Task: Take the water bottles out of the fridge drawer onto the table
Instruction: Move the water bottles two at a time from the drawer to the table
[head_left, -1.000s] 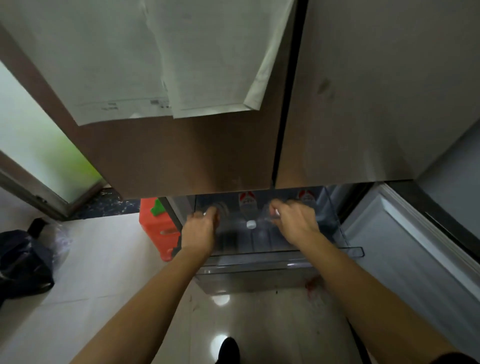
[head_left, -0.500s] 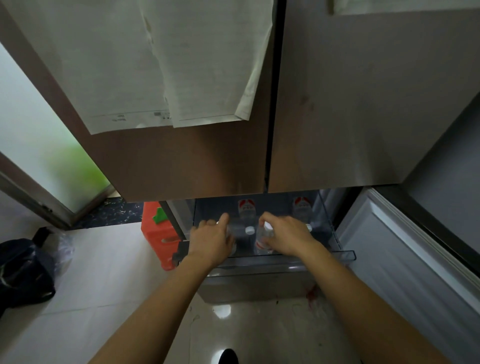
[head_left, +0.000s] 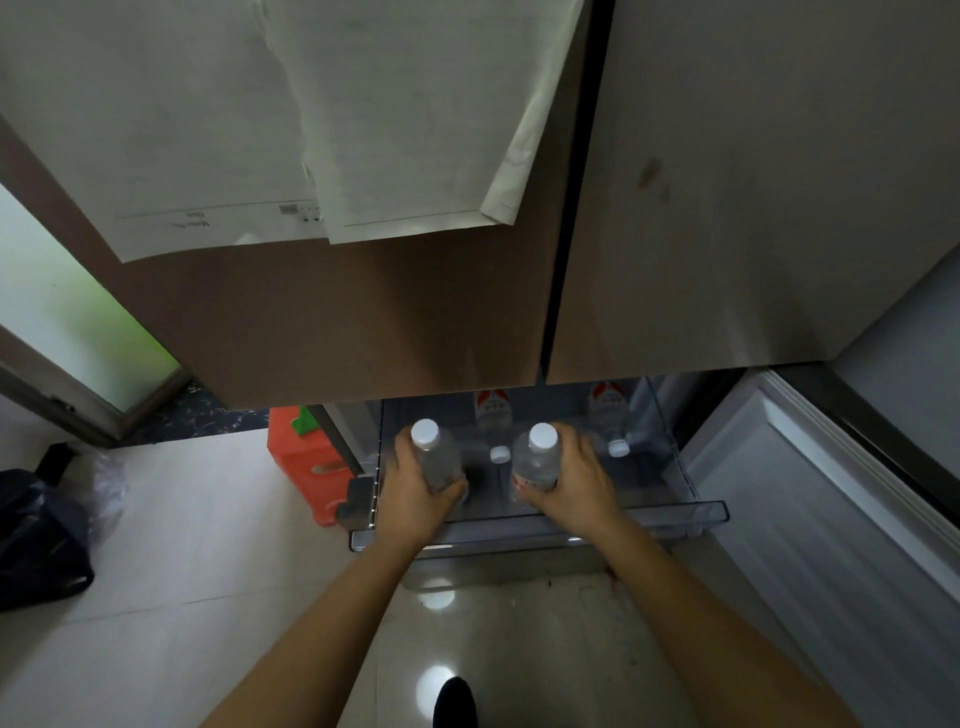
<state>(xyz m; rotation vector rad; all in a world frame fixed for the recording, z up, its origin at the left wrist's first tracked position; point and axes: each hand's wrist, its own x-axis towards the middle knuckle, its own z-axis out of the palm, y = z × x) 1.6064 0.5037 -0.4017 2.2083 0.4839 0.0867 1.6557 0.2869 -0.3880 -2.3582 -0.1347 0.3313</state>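
The clear fridge drawer (head_left: 540, 532) is pulled out below the closed upper doors. My left hand (head_left: 413, 491) grips a clear water bottle (head_left: 435, 452) with a white cap, raised upright above the drawer's left side. In my right hand (head_left: 579, 480) is a second white-capped bottle (head_left: 536, 460) with a red label, also upright. Two more bottles lie in the drawer behind them, one in the middle (head_left: 493, 426) and one at the right (head_left: 610, 418), caps toward me.
Upper fridge doors (head_left: 727, 208) with hanging papers (head_left: 405, 130) overhang the drawer. An open lower door (head_left: 831, 519) stands at the right. An orange container (head_left: 301, 467) sits left of the drawer, and a black bag (head_left: 36, 540) lies on the tiled floor.
Both hands closed on bottles lying in the drawer and lifted them upright, caps now showing above the fingers. The hands drew slightly toward the drawer's front.
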